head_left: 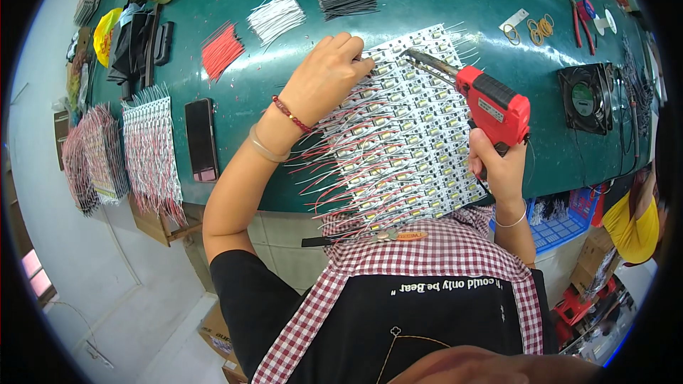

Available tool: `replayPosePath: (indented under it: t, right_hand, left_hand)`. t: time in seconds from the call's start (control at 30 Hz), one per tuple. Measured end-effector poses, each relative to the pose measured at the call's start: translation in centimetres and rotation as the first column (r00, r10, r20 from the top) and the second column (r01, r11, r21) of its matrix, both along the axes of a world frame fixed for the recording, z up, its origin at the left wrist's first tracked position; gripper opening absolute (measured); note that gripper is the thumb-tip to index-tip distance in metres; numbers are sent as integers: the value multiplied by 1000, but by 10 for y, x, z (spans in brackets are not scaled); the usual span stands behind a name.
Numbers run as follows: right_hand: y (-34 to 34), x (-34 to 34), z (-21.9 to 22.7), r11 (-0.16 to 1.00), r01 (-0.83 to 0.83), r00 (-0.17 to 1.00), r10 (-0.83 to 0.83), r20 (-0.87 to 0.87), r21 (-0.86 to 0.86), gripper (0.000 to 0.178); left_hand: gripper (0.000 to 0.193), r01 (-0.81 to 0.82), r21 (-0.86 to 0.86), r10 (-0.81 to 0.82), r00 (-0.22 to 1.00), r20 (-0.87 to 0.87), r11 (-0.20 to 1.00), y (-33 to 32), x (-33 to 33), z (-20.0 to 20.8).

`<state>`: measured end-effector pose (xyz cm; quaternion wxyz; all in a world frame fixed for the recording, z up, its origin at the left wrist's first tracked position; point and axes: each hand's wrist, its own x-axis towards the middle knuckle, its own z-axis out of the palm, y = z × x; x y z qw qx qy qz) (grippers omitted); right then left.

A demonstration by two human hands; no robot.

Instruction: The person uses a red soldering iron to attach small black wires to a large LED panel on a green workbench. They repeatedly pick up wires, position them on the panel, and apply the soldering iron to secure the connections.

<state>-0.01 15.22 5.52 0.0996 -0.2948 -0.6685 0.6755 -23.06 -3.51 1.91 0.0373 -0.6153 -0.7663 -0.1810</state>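
Observation:
A white panel of small LED circuit boards (427,124) lies at the table's near edge, with red and white wires (320,163) fanning out from its left side. My right hand (498,163) grips a red and black soldering gun (491,99) by its handle. The gun's tip is over the panel's far part, a little right of my left hand; whether it touches is unclear. My left hand (331,71) is closed in a pinch at the panel's far left corner; what its fingertips hold is too small to make out.
Bundles of red wires (222,51), white wires (277,16) and black wires (347,0) lie beyond my left hand. A phone (201,139) and wired panels (151,149) are leftward. Rightward are a fan (589,98), pliers (583,26) and rubber bands (541,28).

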Motion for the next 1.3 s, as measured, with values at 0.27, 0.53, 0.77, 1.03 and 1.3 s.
replayPosePath:
  t: [0.27,0.53,0.77,1.03,1.3]
  right_hand:
    - [4,16,6,1000,-13,1000,12,-20,-14,25]
    - [0,26,1,998,-26,1000,27,12,-64,23]
    - [-1,23,-3,993,-3,1000,4,7,-120,11]
    - [-1,24,-9,999,-4,999,6,52,-44,14]
    - [-5,25,-4,999,9,996,-5,91,-46,19]
  left_hand:
    - [24,-138,229,164,981,-100,964,3,15,19]
    - [31,-75,257,55,995,84,963,15,38,-21]
    - [30,-66,247,34,991,132,967,18,39,-32]
    - [24,-59,213,29,990,139,975,19,37,-30]
    - [21,-55,217,32,994,107,975,22,39,-30]
